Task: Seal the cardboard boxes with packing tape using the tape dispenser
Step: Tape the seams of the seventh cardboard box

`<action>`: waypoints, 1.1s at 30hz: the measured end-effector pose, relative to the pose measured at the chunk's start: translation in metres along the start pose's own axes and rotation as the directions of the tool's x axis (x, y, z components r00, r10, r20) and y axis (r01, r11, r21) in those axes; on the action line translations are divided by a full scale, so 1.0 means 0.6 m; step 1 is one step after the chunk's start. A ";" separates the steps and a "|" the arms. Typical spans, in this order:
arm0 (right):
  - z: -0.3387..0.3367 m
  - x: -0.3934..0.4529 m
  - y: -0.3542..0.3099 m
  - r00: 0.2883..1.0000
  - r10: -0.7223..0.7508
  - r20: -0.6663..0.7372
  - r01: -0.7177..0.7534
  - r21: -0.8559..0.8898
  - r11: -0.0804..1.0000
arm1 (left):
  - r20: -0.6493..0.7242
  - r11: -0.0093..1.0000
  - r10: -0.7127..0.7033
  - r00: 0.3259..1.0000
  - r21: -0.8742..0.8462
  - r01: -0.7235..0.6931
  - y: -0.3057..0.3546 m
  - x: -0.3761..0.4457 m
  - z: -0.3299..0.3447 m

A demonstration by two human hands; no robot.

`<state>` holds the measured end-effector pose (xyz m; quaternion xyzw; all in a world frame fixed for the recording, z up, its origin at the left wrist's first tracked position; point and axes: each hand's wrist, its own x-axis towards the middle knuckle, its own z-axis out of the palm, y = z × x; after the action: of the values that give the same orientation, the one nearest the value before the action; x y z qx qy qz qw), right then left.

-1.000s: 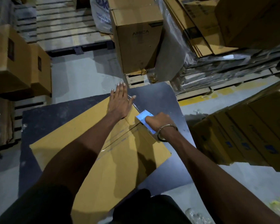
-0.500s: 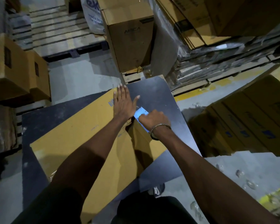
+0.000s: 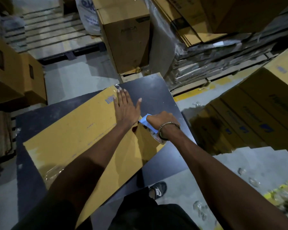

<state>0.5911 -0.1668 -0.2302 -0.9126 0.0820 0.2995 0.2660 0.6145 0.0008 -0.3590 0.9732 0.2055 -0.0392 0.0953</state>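
A flat brown cardboard box (image 3: 76,135) lies on a dark table (image 3: 153,90). My left hand (image 3: 125,108) presses flat on the box's far right corner, fingers straight and thumb spread. Just to its right, my right hand (image 3: 161,119) grips a blue tape dispenser (image 3: 145,121) at the box's right edge. Most of the dispenser is hidden under that hand; a bit of its tape roll (image 3: 157,137) shows below the wrist. Shiny clear tape (image 3: 52,173) covers the box's near left corner.
Stacked cardboard boxes stand at the left (image 3: 15,72), ahead (image 3: 126,37) and at the right (image 3: 259,110). Wrapped flat cartons sit on a pallet (image 3: 206,63) at the upper right. Crumpled tape scraps (image 3: 199,208) lie on the grey floor by my sandalled foot (image 3: 158,190).
Both hands have slid along the box toward its far right corner. The right hand has carried the dispenser to the box's edge, close beside the left hand.
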 end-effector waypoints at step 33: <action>-0.012 -0.070 0.086 1.000 0.020 -0.015 -0.022 -0.093 0.995 | -0.042 0.998 -0.041 0.998 0.048 0.043 0.000 -0.011 0.012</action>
<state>0.5452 -0.2145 -0.2230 -0.9251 0.0793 0.2993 0.2195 0.6082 -0.0034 -0.3653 0.9714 0.2266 -0.0264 0.0662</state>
